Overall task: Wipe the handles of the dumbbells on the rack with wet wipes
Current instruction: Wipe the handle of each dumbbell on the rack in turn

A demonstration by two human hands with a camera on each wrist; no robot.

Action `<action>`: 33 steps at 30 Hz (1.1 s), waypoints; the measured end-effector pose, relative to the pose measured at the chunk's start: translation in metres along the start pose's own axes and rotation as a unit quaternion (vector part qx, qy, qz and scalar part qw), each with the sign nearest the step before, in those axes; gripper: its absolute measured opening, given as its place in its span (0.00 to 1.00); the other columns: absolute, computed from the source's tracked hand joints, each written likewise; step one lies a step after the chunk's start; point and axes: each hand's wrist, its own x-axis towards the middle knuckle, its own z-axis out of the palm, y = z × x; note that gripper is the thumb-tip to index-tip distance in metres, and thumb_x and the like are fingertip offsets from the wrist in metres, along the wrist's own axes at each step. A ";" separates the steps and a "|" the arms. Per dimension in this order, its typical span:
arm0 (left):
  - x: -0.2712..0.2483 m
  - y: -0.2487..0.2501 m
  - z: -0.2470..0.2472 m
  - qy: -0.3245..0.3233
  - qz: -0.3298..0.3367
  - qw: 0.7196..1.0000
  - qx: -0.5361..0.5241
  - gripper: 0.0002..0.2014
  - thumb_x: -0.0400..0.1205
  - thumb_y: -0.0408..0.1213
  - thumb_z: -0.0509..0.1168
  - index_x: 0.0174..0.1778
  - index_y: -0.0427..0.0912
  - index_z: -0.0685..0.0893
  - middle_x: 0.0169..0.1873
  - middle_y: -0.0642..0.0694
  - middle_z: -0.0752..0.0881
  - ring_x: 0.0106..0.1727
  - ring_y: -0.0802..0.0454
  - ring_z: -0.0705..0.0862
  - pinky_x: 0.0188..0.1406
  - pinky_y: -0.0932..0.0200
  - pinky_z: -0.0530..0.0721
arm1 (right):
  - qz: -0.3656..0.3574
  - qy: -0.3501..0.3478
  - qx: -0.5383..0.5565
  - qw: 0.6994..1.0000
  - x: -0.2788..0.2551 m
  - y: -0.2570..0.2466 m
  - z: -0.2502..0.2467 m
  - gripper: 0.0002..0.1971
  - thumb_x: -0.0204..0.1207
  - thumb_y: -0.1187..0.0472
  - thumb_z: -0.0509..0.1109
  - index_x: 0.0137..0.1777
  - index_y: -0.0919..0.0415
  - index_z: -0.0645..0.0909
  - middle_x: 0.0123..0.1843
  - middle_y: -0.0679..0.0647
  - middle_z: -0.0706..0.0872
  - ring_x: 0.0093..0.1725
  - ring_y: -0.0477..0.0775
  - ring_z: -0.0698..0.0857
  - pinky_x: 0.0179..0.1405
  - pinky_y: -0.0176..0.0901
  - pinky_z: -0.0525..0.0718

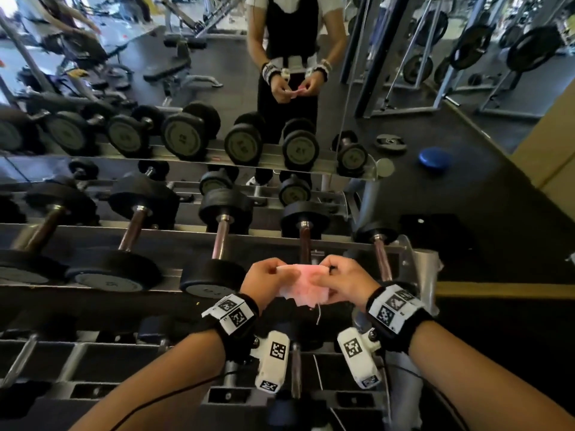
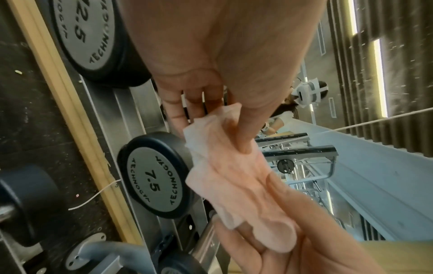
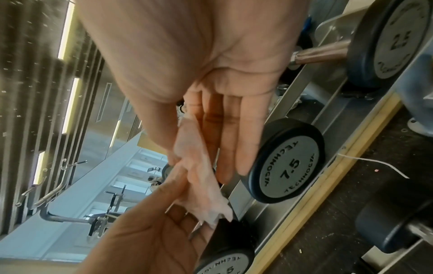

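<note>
Hands meet over the rack [image 1: 199, 234] in the head view: the left hand [image 1: 264, 281] and right hand [image 1: 345, 281] each pinch an edge of a pink wipe [image 1: 306, 286], stretched between them in the air, above the near end of a dumbbell [image 1: 305, 225] whose handle [image 1: 305, 244] runs away from the person. More dumbbells lie in a row along the same tier, and a mirror [image 1: 311, 57] behind reflects the person holding the wipe. A blue disc [image 1: 434, 158] lies on the floor to the right. From the left wrist, the left hand [image 2: 222, 55] has thumb and fingers [image 2: 178, 115] curled on the upper end of the wipe [image 2: 234, 176], while the right hand [image 2: 304, 231] clamps its lower end; beside them sits a dumbbell head marked 7.5 [image 2: 154, 174]. From the right wrist, the right hand [image 3: 211, 55] pinches the wipe [image 3: 199, 176] between thumb and fingers, the outer fingers [image 3: 243, 144] nearly straight, and the left hand [image 3: 152, 231] grips the lower end. The 7.5 head [image 3: 288, 166] rests on the rail just beside the wipe, not touching it.
</note>
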 end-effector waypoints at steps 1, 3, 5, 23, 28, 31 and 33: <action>0.007 0.001 0.007 0.012 -0.001 1.000 0.005 0.07 0.80 0.34 0.72 0.46 0.32 0.86 0.38 0.37 0.88 0.41 0.41 0.87 0.54 0.36 0.87 | 0.001 -0.014 0.000 1.000 0.008 0.000 -0.007 0.16 0.76 0.67 0.76 0.58 0.74 0.76 0.49 0.69 0.86 0.50 0.62 0.90 0.40 0.53 0.91; 0.019 0.003 0.019 0.040 0.003 0.999 0.027 0.07 0.80 0.36 0.71 0.46 0.35 0.86 0.41 0.36 0.89 0.46 0.38 0.88 0.54 0.39 0.88 | 0.002 -0.022 0.000 1.000 0.025 0.001 -0.019 0.12 0.75 0.66 0.77 0.52 0.70 0.78 0.45 0.65 0.85 0.45 0.58 0.90 0.38 0.55 0.92; 0.029 0.003 0.027 0.074 0.018 0.996 0.043 0.05 0.79 0.36 0.72 0.43 0.38 0.85 0.37 0.42 0.87 0.41 0.45 0.85 0.47 0.49 0.88 | -0.001 -0.008 -0.020 1.000 0.043 0.003 -0.026 0.09 0.74 0.65 0.78 0.43 0.64 0.78 0.40 0.62 0.83 0.41 0.58 0.88 0.42 0.64 0.91; 0.049 0.011 -0.002 0.178 -0.033 0.935 -0.305 0.27 0.89 0.57 0.51 0.61 0.39 0.86 0.52 0.40 0.92 0.56 0.43 0.90 0.60 0.47 0.85 | 0.060 -0.087 0.235 0.966 0.103 -0.028 0.037 0.18 0.81 0.56 0.71 0.65 0.68 0.79 0.60 0.69 0.88 0.57 0.66 0.89 0.59 0.57 0.87; 0.049 -0.002 -0.036 0.163 -0.067 0.919 -0.352 0.26 0.88 0.60 0.49 0.69 0.46 0.78 0.53 0.39 0.92 0.59 0.41 0.90 0.63 0.45 0.84 | 0.053 -0.105 0.191 0.975 0.116 -0.032 0.066 0.17 0.81 0.66 0.70 0.69 0.69 0.76 0.67 0.70 0.83 0.67 0.69 0.84 0.67 0.61 0.83; 0.053 -0.008 -0.064 0.120 -0.075 0.914 -0.380 0.23 0.89 0.59 0.48 0.74 0.50 0.70 0.57 0.35 0.90 0.63 0.40 0.88 0.74 0.41 0.75 | 0.058 -0.092 0.176 0.978 0.132 -0.041 0.085 0.13 0.84 0.69 0.65 0.66 0.71 0.77 0.64 0.72 0.84 0.64 0.70 0.85 0.64 0.64 0.85; 0.058 -0.010 -0.084 0.101 -0.066 0.916 -0.382 0.19 0.90 0.55 0.49 0.74 0.53 0.70 0.59 0.37 0.90 0.61 0.38 0.89 0.74 0.40 0.74 | 0.060 -0.093 0.189 0.976 0.143 -0.047 0.097 0.08 0.86 0.68 0.62 0.61 0.68 0.79 0.60 0.69 0.86 0.55 0.65 0.89 0.48 0.56 0.91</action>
